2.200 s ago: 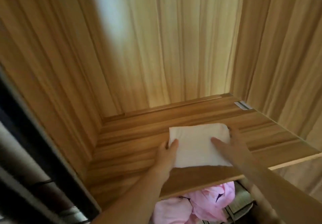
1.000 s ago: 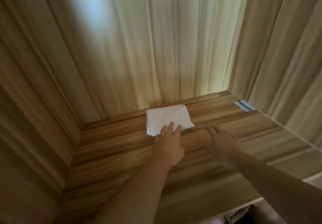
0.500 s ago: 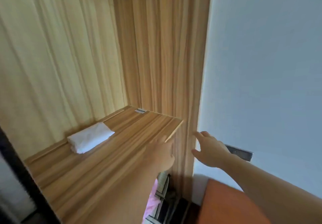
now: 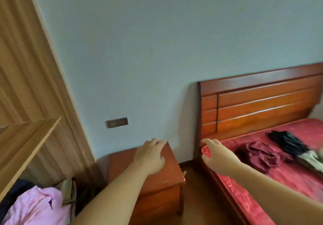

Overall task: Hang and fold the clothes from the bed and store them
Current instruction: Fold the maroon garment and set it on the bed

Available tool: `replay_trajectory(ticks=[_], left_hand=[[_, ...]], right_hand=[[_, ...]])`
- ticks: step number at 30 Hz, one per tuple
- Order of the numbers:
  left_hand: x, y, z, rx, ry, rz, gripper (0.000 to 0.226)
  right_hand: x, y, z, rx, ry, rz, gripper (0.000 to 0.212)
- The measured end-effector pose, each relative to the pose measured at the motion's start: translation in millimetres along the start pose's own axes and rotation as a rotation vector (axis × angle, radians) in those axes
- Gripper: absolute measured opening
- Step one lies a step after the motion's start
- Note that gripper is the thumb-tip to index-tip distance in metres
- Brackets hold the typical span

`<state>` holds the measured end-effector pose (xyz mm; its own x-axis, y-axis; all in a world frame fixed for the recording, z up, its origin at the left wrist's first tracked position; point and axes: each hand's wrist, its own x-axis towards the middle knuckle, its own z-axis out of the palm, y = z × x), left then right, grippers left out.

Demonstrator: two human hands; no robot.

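On the red bed [image 4: 288,177] at the right lie three loose garments: a dark red one [image 4: 258,154], a black one [image 4: 286,141] behind it, and a grey-green one [image 4: 312,160] at the frame's right edge. My left hand [image 4: 152,156] hangs in the air over the wooden nightstand [image 4: 157,186], fingers relaxed, holding nothing. My right hand [image 4: 216,154] is stretched out over the bed's near corner, empty, a little left of the dark red garment. The wardrobe shelf [image 4: 22,142] shows at the left; the white folded cloth is out of view.
A pink garment [image 4: 38,207] lies crumpled below the shelf at the bottom left, beside a dark item. The red wooden headboard [image 4: 258,102] stands against a pale wall with a dark socket plate [image 4: 116,122]. A strip of wooden floor runs between nightstand and bed.
Both hands let go of the white folded cloth on the wardrobe shelf and drew back. My view swung right from the wardrobe to the nightstand and bed.
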<state>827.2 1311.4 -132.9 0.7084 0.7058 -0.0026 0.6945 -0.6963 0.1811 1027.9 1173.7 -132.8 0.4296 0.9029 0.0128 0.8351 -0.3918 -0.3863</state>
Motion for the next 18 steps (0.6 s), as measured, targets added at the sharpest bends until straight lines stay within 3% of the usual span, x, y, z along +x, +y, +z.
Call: replay_trajectory(ticks=[7, 14, 18], left_hand=[[-12.8, 194.1, 32.3, -0.011, -0.106, 0.425, 0.067], [-40.5, 315.9, 61.1, -0.020, -0.190, 0.725, 0.065], [-64.5, 359.4, 78.9, 0.011, -0.222, 0.804, 0.067]], right_hand=[[-189.8, 133.1, -53.4, -0.018, 0.101, 0.473, 0.057], [-328.2, 172.2, -76.3, 0.000, 0.188, 0.816, 0.062], [-382.6, 184.7, -74.7, 0.025, 0.229, 0.917, 0.062]])
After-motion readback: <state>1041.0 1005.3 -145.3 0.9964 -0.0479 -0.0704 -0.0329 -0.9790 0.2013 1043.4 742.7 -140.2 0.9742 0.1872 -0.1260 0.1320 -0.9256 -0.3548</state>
